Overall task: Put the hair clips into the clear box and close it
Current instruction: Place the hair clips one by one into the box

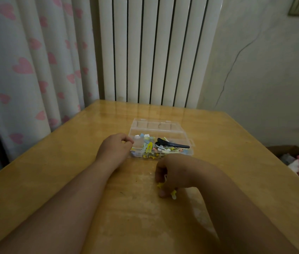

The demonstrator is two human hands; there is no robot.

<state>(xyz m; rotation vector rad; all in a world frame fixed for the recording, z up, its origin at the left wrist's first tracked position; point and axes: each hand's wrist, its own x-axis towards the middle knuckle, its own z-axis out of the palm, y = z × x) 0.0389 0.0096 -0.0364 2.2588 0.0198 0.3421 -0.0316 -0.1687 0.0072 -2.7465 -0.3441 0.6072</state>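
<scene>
Right hand (170, 177) pinches yellow hair clips (174, 194) off the surface (126, 208). They look light, stiff and slippery, so are best nipped mid-body. Left hand (116, 148) curls beside the clear box (163, 125); whether it holds anything I cannot tell.

Bare left forearm (68, 202), bare right forearm (240, 204).

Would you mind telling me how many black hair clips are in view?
1: a long black hair clip lies atop the coloured clips in the clear box's right half. Others may be buried beneath.
</scene>
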